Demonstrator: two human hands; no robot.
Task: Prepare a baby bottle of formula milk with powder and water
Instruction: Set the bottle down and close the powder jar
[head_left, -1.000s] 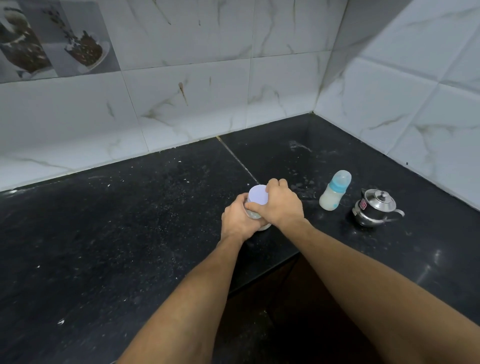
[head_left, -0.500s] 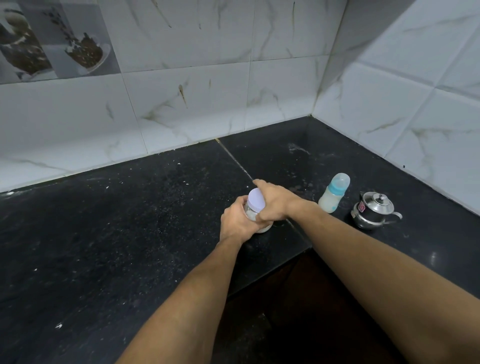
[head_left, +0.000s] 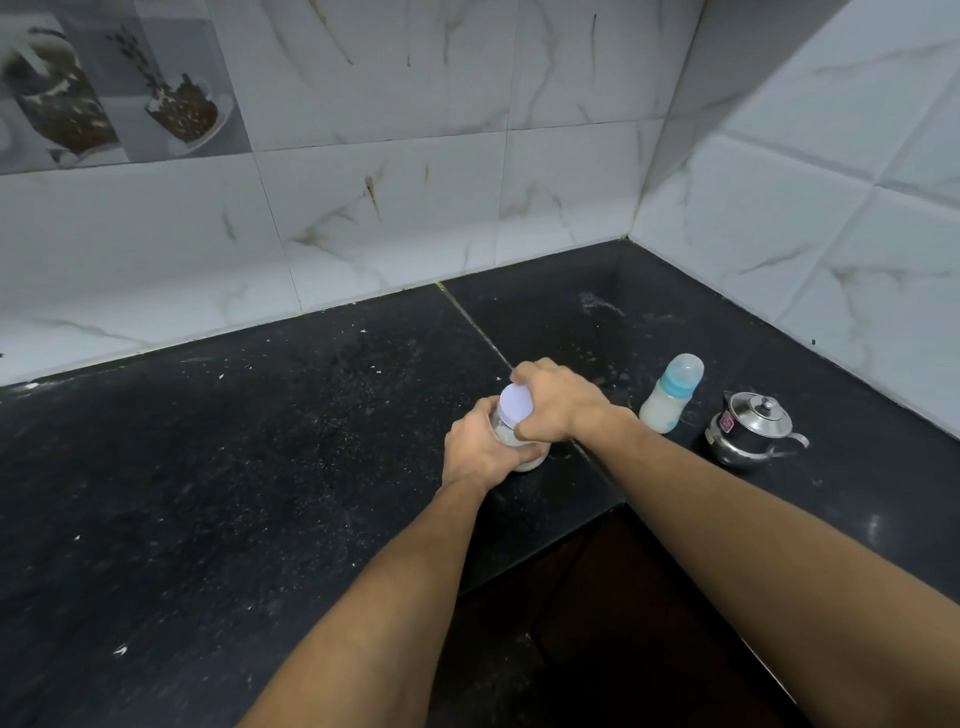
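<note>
A small clear jar of white powder (head_left: 525, 456) stands on the black counter (head_left: 260, 467) near its front edge. My left hand (head_left: 480, 451) grips the jar's body from the left. My right hand (head_left: 558, 402) grips its pale lilac lid (head_left: 515, 407) from the right, with the thumb in front and fingers curled over the far rim. To the right stands a baby bottle (head_left: 670, 397) with a teal collar and clear cap, holding milky liquid. A small steel pot with lid (head_left: 750, 430) stands beside the bottle.
White marble-look tiled walls meet in a corner at the back right. The counter's front edge steps inward just below my hands, with a dark gap beneath. White specks of powder are scattered over the counter.
My right hand has turned on the lid, its wrist swinging to the right and the lid's top showing more. The jar, bottle and pot stay where they were.
</note>
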